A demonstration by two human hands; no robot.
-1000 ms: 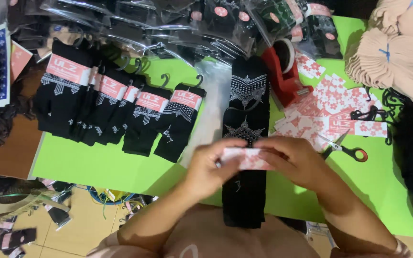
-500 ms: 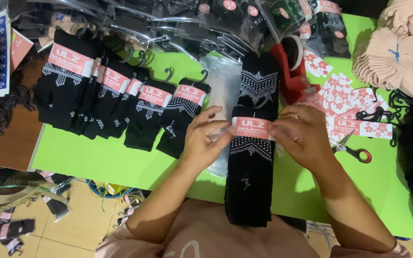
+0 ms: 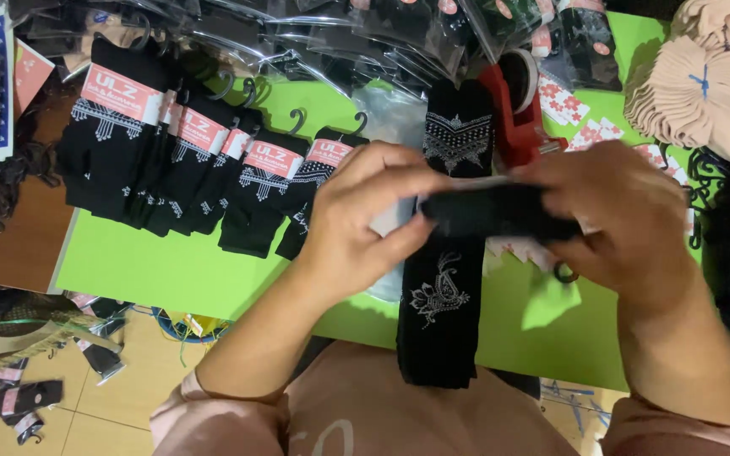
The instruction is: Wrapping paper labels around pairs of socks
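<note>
My left hand [image 3: 365, 221] and my right hand [image 3: 627, 219] both grip a black sock pair [image 3: 500, 213], lifted and held sideways above the green table [image 3: 171, 270]. A pale label strip shows along its upper edge between my fingers. Beneath it lies a stack of long black socks [image 3: 441, 312] with white patterns, running toward my body. A clear plastic bag [image 3: 394, 118] lies under the stack.
A row of labelled black socks on hooks [image 3: 204, 169] lies at the left. A red tape dispenser [image 3: 517, 110], pink flowered labels [image 3: 585, 118] and bagged socks [image 3: 365, 34] sit behind. Beige fabric bundles [image 3: 703, 84] are at the right.
The pink label was wrapped onto the top sock pair, and both hands have since lifted that pair off the stack and turned it sideways. A paisley-patterned sock now shows beneath.
</note>
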